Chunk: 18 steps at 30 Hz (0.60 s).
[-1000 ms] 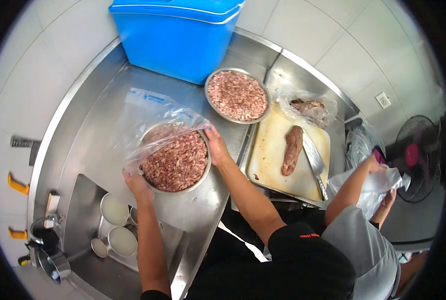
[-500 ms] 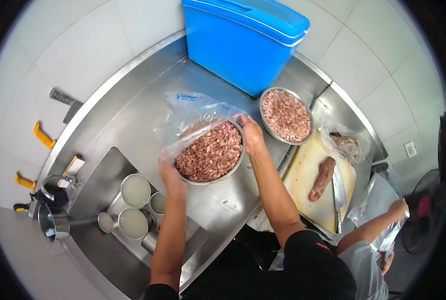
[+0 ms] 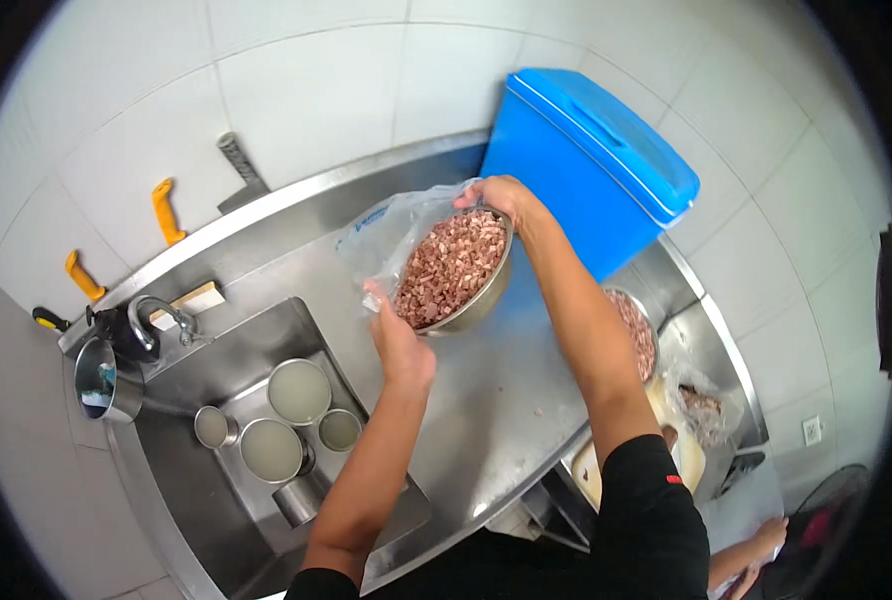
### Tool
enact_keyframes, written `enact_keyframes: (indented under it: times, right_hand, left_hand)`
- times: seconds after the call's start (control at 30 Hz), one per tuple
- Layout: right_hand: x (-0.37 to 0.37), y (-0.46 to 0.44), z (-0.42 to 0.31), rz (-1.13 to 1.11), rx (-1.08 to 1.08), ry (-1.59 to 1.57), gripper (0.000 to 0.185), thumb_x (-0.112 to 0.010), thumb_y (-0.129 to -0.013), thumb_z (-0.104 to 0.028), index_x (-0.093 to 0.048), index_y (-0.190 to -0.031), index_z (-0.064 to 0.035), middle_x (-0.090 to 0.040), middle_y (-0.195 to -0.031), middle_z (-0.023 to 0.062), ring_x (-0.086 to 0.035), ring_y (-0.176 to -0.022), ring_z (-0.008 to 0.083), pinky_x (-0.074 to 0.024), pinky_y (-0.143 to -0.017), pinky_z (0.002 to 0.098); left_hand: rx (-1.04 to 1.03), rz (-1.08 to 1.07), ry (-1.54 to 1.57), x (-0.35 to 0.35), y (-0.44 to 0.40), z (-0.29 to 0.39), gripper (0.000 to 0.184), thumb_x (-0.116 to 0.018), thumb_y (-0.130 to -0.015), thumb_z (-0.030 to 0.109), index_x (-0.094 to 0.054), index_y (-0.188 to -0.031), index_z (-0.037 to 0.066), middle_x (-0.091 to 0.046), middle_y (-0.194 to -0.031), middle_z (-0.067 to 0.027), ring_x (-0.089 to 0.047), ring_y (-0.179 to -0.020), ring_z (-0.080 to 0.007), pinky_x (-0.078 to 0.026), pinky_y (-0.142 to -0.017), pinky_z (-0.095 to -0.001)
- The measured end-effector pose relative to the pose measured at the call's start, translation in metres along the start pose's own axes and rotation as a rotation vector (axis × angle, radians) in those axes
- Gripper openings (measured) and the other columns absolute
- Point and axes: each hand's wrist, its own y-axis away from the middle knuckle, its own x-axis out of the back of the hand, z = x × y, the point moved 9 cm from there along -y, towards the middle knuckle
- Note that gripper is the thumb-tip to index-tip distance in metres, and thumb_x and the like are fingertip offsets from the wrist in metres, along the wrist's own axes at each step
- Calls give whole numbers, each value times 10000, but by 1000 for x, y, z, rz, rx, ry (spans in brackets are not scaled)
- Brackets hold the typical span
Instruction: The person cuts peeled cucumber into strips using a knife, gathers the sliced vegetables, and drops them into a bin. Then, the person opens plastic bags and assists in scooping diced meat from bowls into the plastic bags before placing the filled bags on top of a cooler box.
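A metal bowl (image 3: 486,300) of chopped meat (image 3: 454,268) is tilted above the steel counter, its mouth toward a clear plastic bag (image 3: 391,235). My left hand (image 3: 402,345) grips the near left rim together with the bag's edge. At the far right rim my right hand (image 3: 496,196) has its fingers wrapped round rim and bag edge. The bag's opening lies over the bowl's left side, and its body hangs to the left. Whether any meat is inside the bag cannot be made out.
A blue cooler (image 3: 566,170) stands behind. To the right are a second meat bowl (image 3: 638,330), a cutting board (image 3: 688,460) and bagged meat (image 3: 701,405). A sink (image 3: 196,500) with several liquid-filled containers is at left. Another person's hands (image 3: 766,540) hold plastic at lower right.
The view has swung right-to-left, toward the sink. Both hands have lifted the bowl off the counter and tipped it toward the bag. My right arm now covers part of the second bowl.
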Motion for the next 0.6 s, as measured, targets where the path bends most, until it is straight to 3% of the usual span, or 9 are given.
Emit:
enact_keyframes:
  times: [0.1, 0.2, 0.27, 0.33, 0.37, 0.43, 0.53, 0.6]
  right_hand:
    - [-35, -54, -20, -7, -13, 482, 272, -491, -800, -45, -654, -960, 102, -687, -986, 194, -661, -788, 271, -550, -721, 401]
    - [-66, -69, -28, -72, 29, 755, 263, -508, -786, -55, -664, -890, 130, -697, -981, 178, -652, -799, 269, -526, -735, 386]
    - [-80, -87, -30, -89, 11, 760, 252, -540, -762, -89, -705, -858, 76, -708, -966, 155, -638, -811, 252, -503, -756, 393]
    - [-101, -79, -55, -52, 181, 1169, 244, -577, -725, -144, -724, -827, 22, -710, -948, 161, -630, -836, 249, -495, -771, 405]
    - [-118, -82, -54, -289, 215, 1198, 257, -597, -701, -184, -706, -825, 14, -693, -916, 186, -612, -829, 252, -483, -762, 414]
    - [-114, -91, -58, -225, 178, 1299, 250, -598, -698, -182, -690, -800, 26, -683, -885, 176, -600, -810, 253, -477, -743, 420]
    - [-117, -82, -72, -122, 186, 1454, 206, -587, -700, -147, -660, -752, 39, -649, -803, 150, -565, -739, 247, -464, -671, 440]
    - [-112, -80, -69, -133, -4, 1172, 219, -577, -700, -120, -661, -793, 59, -645, -813, 170, -577, -730, 270, -467, -646, 446]
  left_hand:
    - [166, 151, 77, 17, -21, -8, 739, -449, -934, 596, -389, -1357, -8, -495, -1355, -145, -541, -1191, -274, -464, -954, -429]
    - [176, 115, 150, 19, -23, -14, 784, -457, -911, 634, -351, -1400, 32, -459, -1397, -127, -508, -1229, -286, -442, -979, -439]
    - [185, 210, 174, 16, -20, -13, 810, -459, -900, 650, -299, -1442, 71, -398, -1448, -108, -442, -1290, -292, -394, -1030, -444]
    - [153, 223, 180, 15, -23, -9, 840, -468, -896, 650, -247, -1467, 75, -336, -1484, -109, -370, -1342, -283, -334, -1082, -450]
    - [159, 236, 182, 21, -28, -12, 840, -468, -896, 650, -247, -1467, 75, -336, -1484, -109, -370, -1342, -283, -334, -1082, -450]
    - [50, 100, 104, 15, -48, -6, 950, -365, -848, 770, -121, -1523, 147, -119, -1585, -74, -93, -1450, -336, 21, -1079, -666]
    - [60, 134, 55, 14, -58, 1, 928, -372, -850, 766, -131, -1523, 175, -118, -1586, -64, -105, -1448, -329, 10, -1083, -657]
    - [54, 134, 88, 11, -61, 6, 913, -369, -853, 762, -139, -1521, 184, -121, -1585, -64, -107, -1447, -331, 3, -1083, -658]
